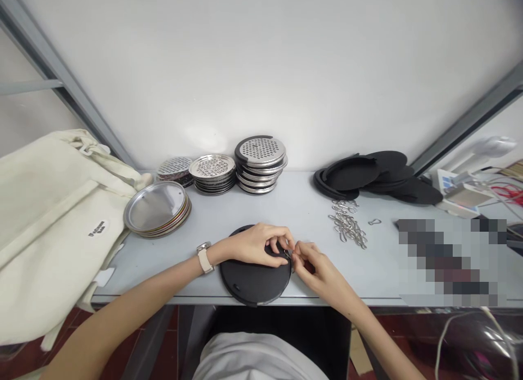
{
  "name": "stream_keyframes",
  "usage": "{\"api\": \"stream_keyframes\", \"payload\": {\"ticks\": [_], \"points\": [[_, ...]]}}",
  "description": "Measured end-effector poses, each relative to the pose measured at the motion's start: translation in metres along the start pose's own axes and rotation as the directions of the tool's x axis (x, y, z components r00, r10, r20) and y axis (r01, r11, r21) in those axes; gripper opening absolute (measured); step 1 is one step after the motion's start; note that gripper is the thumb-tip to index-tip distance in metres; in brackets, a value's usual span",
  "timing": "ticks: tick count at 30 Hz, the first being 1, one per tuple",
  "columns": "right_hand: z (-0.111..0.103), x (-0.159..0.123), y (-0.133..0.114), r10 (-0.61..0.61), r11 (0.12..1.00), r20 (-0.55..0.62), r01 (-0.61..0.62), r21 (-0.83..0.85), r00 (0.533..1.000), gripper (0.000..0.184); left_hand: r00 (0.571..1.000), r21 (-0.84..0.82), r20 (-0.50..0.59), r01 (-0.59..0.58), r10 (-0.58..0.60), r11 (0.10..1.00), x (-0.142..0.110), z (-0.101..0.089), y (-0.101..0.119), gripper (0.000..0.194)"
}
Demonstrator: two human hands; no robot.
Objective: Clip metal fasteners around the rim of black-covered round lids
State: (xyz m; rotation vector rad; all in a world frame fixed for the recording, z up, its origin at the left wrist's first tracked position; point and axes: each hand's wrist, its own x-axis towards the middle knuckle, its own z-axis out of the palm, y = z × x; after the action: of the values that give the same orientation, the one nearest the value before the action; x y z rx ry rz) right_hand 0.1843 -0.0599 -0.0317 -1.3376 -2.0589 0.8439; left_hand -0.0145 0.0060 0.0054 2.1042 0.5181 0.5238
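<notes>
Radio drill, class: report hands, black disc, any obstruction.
Left hand over black disc; right hand at its right edge. Disc partly covered by left hand. Loose metal clips off to the right, not blocking.

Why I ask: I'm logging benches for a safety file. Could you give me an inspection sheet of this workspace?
Surface: grey table; black disc at its near edge.
Job's things: small metal piece at the disc's right rim, partly hidden; clips piled at right, one apart; black parts behind them; three stacks of perforated discs and one of plates further left.
Clutter: bag at left; blurred patch at right, unreadable.
Hands: left hand over the disc; right hand close by at its right rim; exact grip unclear.
Cables: red wires at far right.
Surroundings: white wall behind; metal posts both sides.
</notes>
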Motion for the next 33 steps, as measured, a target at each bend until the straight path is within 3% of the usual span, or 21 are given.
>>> {"api": "stream_keyframes", "payload": {"ticks": [22, 33], "points": [[-0.003, 0.000, -0.003, -0.002, 1.000, 0.000, 0.002, 0.002, 1.000, 0.023, 0.999, -0.010, -0.020, 0.049, -0.050, 0.999, -0.001, 0.003, 0.001, 0.031], [0.001, 0.001, -0.007, 0.005, 1.000, -0.041, -0.005, -0.014, 0.999, 0.021, 0.996, 0.106, -0.077, 0.047, -0.039, 0.993, -0.002, 0.005, 0.011, 0.035]]}}
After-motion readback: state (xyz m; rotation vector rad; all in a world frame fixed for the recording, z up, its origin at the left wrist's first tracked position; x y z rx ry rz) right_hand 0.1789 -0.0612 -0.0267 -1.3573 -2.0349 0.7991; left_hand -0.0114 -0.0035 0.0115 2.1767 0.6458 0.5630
